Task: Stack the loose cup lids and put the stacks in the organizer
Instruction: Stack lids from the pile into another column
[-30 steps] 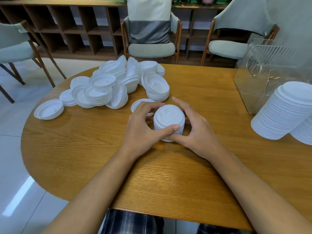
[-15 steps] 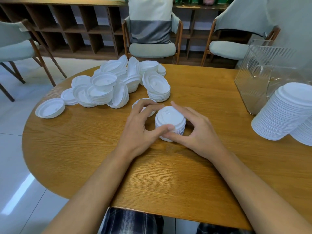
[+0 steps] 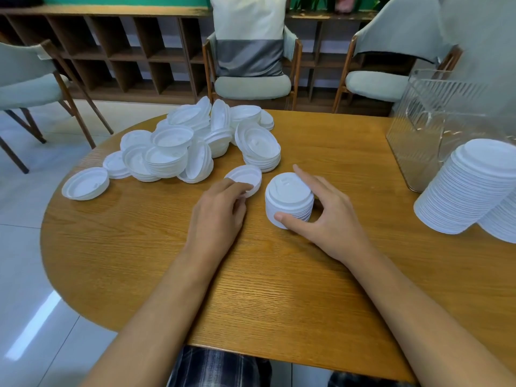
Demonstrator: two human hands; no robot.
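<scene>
Only the head view here. The clear ribbed organizer (image 3: 435,129) sits on the round wooden table (image 3: 139,247), well off to the right of the short stack of lids (image 3: 289,199) and a bit further back. I honestly can't tell what's in it, the plastic just shows the table through it. Right of the short stack and in front of the organizer there's a tall stack of lids (image 3: 472,185), leaning over, with a second tall stack (image 3: 502,224) tucked behind it at the frame edge. Both are outside the organizer. The short stack itself stands upright, dome side up, in the middle of the table. The right hand (image 3: 329,216) is wrapped around it: thumb pressed on the near side low down, index finger laid along the far top edge, the rest of the fingers curled behind. Just left of the short stack is a single upturned lid (image 3: 245,177), and the left hand (image 3: 217,210) has its fingertips hooked over that lid's near rim, gripping it, palm down. Further back and left of the short stack is the pile of loose lids (image 3: 195,143), some already nested in small clumps, and a lone lid (image 3: 85,183) lies open side up far out to the left.
</scene>
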